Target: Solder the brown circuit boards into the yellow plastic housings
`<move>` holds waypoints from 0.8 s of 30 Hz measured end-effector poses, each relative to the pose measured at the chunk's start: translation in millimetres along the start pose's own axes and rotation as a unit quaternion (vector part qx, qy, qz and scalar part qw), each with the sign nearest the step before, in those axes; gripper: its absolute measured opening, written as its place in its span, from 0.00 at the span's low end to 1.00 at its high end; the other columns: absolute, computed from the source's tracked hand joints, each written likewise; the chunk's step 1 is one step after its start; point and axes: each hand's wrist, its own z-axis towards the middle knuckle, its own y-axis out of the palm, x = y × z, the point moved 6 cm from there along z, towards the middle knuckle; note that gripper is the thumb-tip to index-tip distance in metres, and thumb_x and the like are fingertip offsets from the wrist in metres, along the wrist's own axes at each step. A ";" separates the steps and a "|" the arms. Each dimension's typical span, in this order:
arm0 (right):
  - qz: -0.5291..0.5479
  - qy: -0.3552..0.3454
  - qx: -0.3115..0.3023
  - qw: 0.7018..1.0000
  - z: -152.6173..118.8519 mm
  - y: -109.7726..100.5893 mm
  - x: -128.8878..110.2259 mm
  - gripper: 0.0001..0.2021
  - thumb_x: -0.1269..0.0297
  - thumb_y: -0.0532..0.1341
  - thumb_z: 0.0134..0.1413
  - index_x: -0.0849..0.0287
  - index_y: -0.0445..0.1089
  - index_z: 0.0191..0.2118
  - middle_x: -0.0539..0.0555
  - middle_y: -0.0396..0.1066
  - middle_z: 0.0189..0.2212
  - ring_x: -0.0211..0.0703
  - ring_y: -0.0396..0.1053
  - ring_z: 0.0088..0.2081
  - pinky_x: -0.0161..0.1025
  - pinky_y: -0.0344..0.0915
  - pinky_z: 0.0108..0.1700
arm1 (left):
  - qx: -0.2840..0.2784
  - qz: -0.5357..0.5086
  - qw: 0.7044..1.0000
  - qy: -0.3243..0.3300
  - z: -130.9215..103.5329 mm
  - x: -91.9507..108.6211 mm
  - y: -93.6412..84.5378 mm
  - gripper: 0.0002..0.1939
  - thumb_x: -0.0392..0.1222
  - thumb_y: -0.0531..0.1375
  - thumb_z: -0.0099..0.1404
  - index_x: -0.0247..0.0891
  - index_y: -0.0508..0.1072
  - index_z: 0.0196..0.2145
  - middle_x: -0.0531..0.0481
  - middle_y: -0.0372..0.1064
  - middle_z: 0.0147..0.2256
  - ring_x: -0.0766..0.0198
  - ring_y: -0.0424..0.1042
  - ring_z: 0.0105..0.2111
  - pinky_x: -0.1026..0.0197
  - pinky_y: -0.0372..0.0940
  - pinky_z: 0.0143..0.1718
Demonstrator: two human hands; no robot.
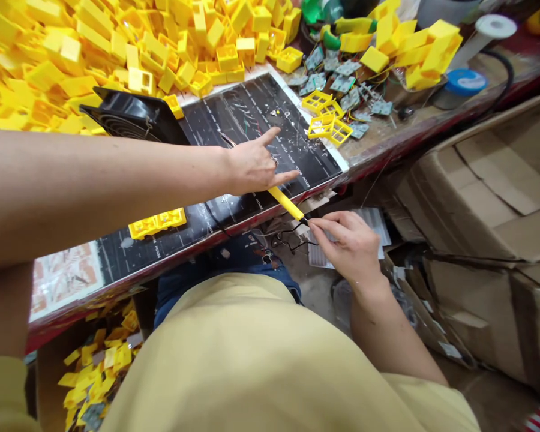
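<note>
A slim tool with a yellow handle (287,203) slants over the front edge of the black mat (292,114). Its thin metal tip shows beyond my left hand (254,165), which is closed around its middle from above; two digits stick out to the right and the others curl underneath, partly hidden. At the handle's lower end, where a black cord (292,243) comes out, my right hand (345,243) pinches the tool between thumb and fingers, in front of the table edge.
Yellow plastic housings (94,54) are heaped at the back left, beside a black fan (135,114). Small circuit boards (344,75) and yellow frames (328,129) lie right of the mat. Cardboard boxes (486,180) stand at the right. Under the table is a box of yellow pieces (94,372).
</note>
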 end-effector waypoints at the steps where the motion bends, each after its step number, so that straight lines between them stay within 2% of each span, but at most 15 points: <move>1: 0.000 0.002 -0.005 1.000 0.5 -1.1 0.2 0.04 0.64 0.64 0.64 0.55 0.77 0.40 0.50 0.75 0.32 0.37 0.71 0.33 0.36 0.66 0.36 | 0.011 -0.020 1.000 -0.004 0.2 -1.6 0.1 0.29 0.35 0.58 0.59 0.45 0.72 0.58 0.52 0.74 0.26 0.47 0.78 0.44 0.32 0.41 0.69; 5: 0.008 0.013 -0.012 1.000 2.2 -2.3 -0.7 0.06 0.63 0.64 0.64 0.56 0.75 0.45 0.51 0.77 0.36 0.39 0.73 0.37 0.36 0.68 0.40 | 0.026 -0.046 0.999 -0.011 0.6 -4.3 0.1 0.27 0.34 0.59 0.59 0.46 0.73 0.57 0.52 0.73 0.26 0.47 0.78 0.45 0.32 0.43 0.68; 10: 0.009 0.018 -0.018 1.000 2.5 3.2 -1.5 0.03 0.66 0.63 0.64 0.56 0.74 0.38 0.51 0.75 0.34 0.40 0.72 0.37 0.36 0.67 0.37 | -0.027 0.045 0.999 -0.002 0.6 2.4 -0.1 0.32 0.32 0.58 0.58 0.46 0.70 0.60 0.51 0.75 0.28 0.47 0.78 0.45 0.32 0.41 0.69; 18: 0.007 0.007 -0.026 1.000 -0.1 12.1 -0.7 0.05 0.67 0.59 0.67 0.57 0.72 0.41 0.53 0.74 0.36 0.40 0.72 0.40 0.36 0.66 0.39 | -0.060 0.077 0.995 -0.016 -0.3 9.4 -7.2 0.35 0.30 0.57 0.58 0.45 0.67 0.64 0.50 0.78 0.31 0.49 0.79 0.45 0.34 0.42 0.69; 24: -0.008 0.019 -0.029 0.999 -1.6 18.5 0.1 0.07 0.66 0.57 0.68 0.56 0.73 0.41 0.53 0.75 0.37 0.41 0.72 0.40 0.36 0.65 0.37 | -0.087 0.094 0.991 -0.025 1.2 11.0 -8.1 0.37 0.30 0.56 0.58 0.45 0.65 0.66 0.50 0.79 0.31 0.48 0.78 0.46 0.34 0.38 0.71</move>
